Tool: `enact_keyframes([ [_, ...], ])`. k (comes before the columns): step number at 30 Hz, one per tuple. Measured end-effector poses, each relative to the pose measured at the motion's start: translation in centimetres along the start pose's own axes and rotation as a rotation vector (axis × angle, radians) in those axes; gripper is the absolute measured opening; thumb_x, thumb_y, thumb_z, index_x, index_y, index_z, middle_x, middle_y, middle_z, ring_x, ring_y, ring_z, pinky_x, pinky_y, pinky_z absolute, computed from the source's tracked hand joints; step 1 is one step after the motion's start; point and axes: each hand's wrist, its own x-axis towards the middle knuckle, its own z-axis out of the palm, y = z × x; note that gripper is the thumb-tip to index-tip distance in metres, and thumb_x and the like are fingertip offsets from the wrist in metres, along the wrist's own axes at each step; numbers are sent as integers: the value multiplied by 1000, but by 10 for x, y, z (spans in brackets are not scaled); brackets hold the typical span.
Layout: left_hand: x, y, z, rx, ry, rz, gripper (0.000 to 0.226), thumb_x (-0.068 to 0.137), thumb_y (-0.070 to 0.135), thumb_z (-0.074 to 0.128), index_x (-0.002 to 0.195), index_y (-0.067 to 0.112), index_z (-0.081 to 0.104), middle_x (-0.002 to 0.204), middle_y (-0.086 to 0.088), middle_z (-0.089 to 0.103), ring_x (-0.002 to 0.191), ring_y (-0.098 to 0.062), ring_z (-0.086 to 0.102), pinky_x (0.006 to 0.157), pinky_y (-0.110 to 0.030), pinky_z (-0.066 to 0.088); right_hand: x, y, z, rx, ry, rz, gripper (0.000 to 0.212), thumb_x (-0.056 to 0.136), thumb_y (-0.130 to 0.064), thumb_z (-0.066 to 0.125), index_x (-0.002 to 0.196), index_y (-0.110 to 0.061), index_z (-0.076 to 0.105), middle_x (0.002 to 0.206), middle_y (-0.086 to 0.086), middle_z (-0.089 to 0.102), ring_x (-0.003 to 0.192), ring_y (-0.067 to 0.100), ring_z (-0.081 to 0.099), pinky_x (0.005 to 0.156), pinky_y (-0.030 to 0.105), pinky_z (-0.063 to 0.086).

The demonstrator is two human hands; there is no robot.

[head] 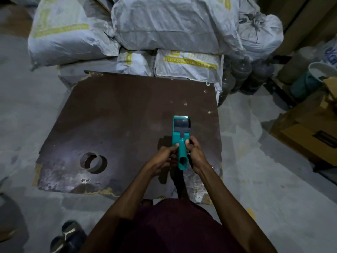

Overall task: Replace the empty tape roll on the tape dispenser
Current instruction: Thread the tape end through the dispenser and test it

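Note:
A teal hand-held tape dispenser (pixel 180 136) is held above the right side of a dark brown board (pixel 113 114), its handle pointing toward me. My left hand (pixel 164 157) grips it from the left, thumb on the body near the handle. My right hand (pixel 196 154) grips it from the right, thumb on the top. The roll side of the dispenser is hidden from this angle. An empty brown cardboard tape core (pixel 93 162) lies on its side on the board at the left, apart from both hands.
Grey woven sacks (pixel 164 24) are stacked behind the board. Dark bottles (pixel 242 73) and cardboard boxes (pixel 306 132) stand at the right. A pair of sandals (pixel 67 236) sits on the concrete floor at lower left.

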Motion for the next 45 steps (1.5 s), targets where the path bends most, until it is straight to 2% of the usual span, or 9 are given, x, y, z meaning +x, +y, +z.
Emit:
enact_keyframes([
  [4, 0, -6, -1, -257, -153, -41, 50, 88, 44, 75, 128, 13, 69, 113, -16, 71, 96, -29, 69, 96, -47, 55, -1, -1, -1, -19, 12, -39, 21, 104, -13, 51, 121, -9, 63, 112, 7, 74, 96, 20, 69, 73, 28, 58],
  [9, -4, -5, 7, -540, -225, -124, 24, 89, 19, 66, 107, 4, 66, 83, -10, 68, 57, -12, 58, 50, -22, 51, 1, 0, -5, -64, -41, -94, 26, 97, -6, 62, 123, -2, 68, 118, 22, 70, 87, 30, 66, 64, 26, 60],
  [12, -2, -3, 4, -561, -207, -109, 30, 78, 4, 66, 108, 6, 59, 80, -6, 60, 56, -11, 53, 49, -21, 49, 1, -11, -11, -157, -47, -117, 21, 91, -6, 70, 111, -4, 75, 108, 11, 76, 94, 22, 73, 79, 28, 61],
  [15, -1, -8, 0, -387, -98, -66, 27, 85, -3, 61, 111, 1, 62, 77, -8, 61, 56, -15, 59, 50, -25, 54, 4, -18, -26, -202, 146, 7, 12, 93, -9, 65, 95, -13, 76, 90, 4, 73, 74, 13, 62, 56, 18, 49],
  [25, 0, -1, -2, -62, 48, 137, 35, 81, -12, 72, 115, -7, 68, 86, -15, 73, 61, -21, 64, 55, -30, 57, 8, -17, -35, 17, 184, 425, 87, 87, -83, 37, 106, -7, 74, 104, 10, 74, 92, 29, 63, 93, 43, 49],
  [31, 2, -1, -3, 74, 121, 229, 26, 80, -15, 69, 104, -6, 70, 83, -13, 75, 59, -16, 68, 54, -29, 54, 9, -18, -33, -31, 143, 510, 25, 98, -33, 56, 82, -16, 65, 72, -2, 60, 56, 14, 48, 50, 23, 35],
  [36, 2, -10, 3, 124, 185, 233, 26, 77, -18, 73, 95, 0, 73, 82, -6, 78, 69, -14, 73, 58, -25, 57, 13, -15, -44, -83, 152, 446, 18, 97, -25, 59, 83, -16, 65, 71, -3, 62, 58, 14, 51, 55, 27, 38],
  [41, -2, -21, 13, 228, 150, 202, 17, 84, -14, 69, 99, -7, 72, 82, -10, 74, 63, -20, 65, 54, -30, 50, 19, -2, -52, -153, 102, 470, 10, 93, -17, 60, 83, -15, 62, 54, -6, 59, 37, 7, 51, 33, 19, 37],
  [45, -13, -33, 21, 215, 103, 157, 12, 89, -8, 69, 83, 2, 68, 67, -10, 67, 52, -20, 59, 50, -30, 46, 13, 1, -58, -166, 165, 446, 8, 91, -8, 61, 92, -12, 67, 72, 1, 66, 57, 16, 55, 47, 26, 45],
])
